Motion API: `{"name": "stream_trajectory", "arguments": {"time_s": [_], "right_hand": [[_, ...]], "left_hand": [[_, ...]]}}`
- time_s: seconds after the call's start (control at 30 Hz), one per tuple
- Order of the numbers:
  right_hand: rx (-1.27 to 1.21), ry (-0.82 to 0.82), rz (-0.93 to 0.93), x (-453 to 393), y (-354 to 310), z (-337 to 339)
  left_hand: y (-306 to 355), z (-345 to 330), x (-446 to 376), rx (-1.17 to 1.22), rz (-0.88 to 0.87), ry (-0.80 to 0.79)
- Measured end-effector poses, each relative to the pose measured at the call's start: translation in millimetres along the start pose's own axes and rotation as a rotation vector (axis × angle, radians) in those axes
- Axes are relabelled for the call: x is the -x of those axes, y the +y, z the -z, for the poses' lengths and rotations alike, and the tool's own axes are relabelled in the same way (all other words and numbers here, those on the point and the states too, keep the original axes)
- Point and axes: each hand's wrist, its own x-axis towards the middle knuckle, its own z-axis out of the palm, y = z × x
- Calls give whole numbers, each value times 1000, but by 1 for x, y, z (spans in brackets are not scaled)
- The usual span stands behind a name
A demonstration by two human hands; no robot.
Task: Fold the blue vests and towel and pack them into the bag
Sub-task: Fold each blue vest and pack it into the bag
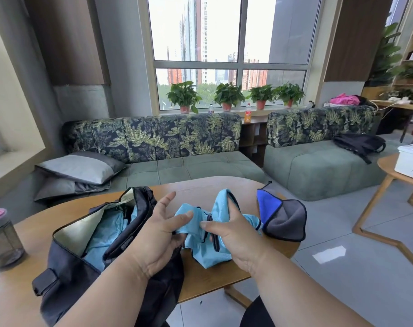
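Observation:
A light blue vest [207,246] with dark trim is bunched above the wooden table [212,274]. My left hand [163,234] pinches its left part between thumb and fingers. My right hand [231,232] grips its right part, with fabric standing up behind the fingers. To the left lies the dark bag [75,263], open, with another light blue vest [106,232] inside. A blue and grey towel [283,213], loosely folded, lies at the table's right edge.
A dark water bottle with a pink lid [2,239] stands on the table at far left. Green sofas [191,166] stand behind the table. At the right is a small wooden table carrying a white box [411,161].

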Motion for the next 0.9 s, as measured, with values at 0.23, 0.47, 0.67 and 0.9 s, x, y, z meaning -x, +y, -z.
{"name": "stream_trajectory", "arguments": {"time_s": [0.23, 0.47, 0.67, 0.9], "right_hand": [[-148, 75, -108, -4, -6, 15], [-234, 126, -198, -6, -18, 25], [-302, 130, -267, -3, -25, 27], [-137, 23, -290, 6, -34, 32]], "left_hand": [[9, 6, -2, -364, -243, 44], [13, 9, 4, -500, -218, -152], [1, 15, 5, -926, -315, -82], [11, 7, 3, -720, -352, 2]]}}
